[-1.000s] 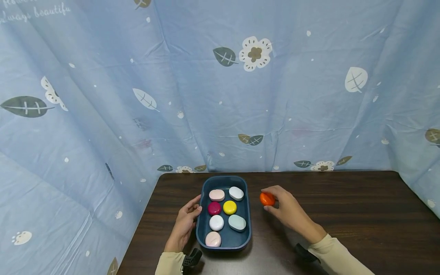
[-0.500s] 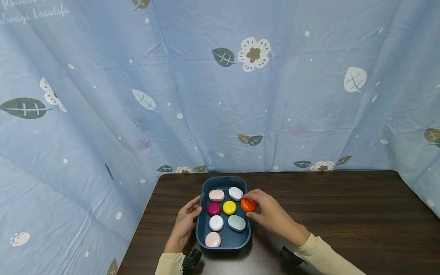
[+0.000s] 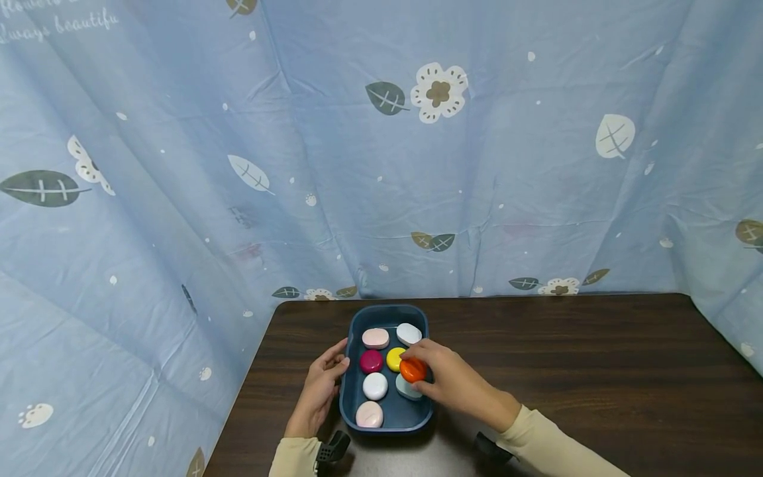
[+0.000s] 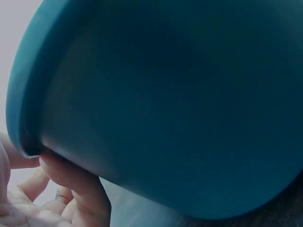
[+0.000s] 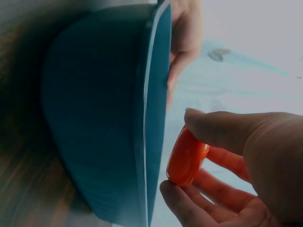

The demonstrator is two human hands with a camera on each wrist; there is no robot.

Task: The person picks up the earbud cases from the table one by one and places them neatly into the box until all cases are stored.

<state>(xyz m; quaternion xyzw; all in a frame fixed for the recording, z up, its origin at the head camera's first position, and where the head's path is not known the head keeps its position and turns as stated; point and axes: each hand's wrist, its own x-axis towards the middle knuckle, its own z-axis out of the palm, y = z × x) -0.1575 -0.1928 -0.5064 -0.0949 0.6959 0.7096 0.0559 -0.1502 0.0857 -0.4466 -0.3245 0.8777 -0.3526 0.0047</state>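
A deep dark-blue tray [image 3: 405, 419] stands on the brown table. My left hand [image 3: 318, 391] grips its left side, thumb at the rim and fingers against the outer wall; the left wrist view shows fingers [image 4: 75, 182] under the rim. Between thumb and fingertips, my right hand [image 3: 461, 384] pinches a glossy orange oval pebble [image 3: 412, 370], above the tray's right half. Under it are a yellow pebble [image 3: 395, 358] and a pale green one [image 3: 406, 387], both partly hidden. In the right wrist view, the orange pebble [image 5: 184, 158] is tilted on edge beside the rim.
Also in the tray lie a pink pebble [image 3: 375, 338], a dark magenta one [image 3: 371, 361], a white one [image 3: 375, 386], a pale marbled one [image 3: 369, 415] and a whitish one [image 3: 408, 333]. Behind the wood-grain table [image 3: 584, 371] hangs a blue patterned cloth [image 3: 507, 159].
With the orange pebble pinched in it, my right hand has moved left from beside the tray, across the rim, to above its inside. My left hand has stayed at the tray's left side.
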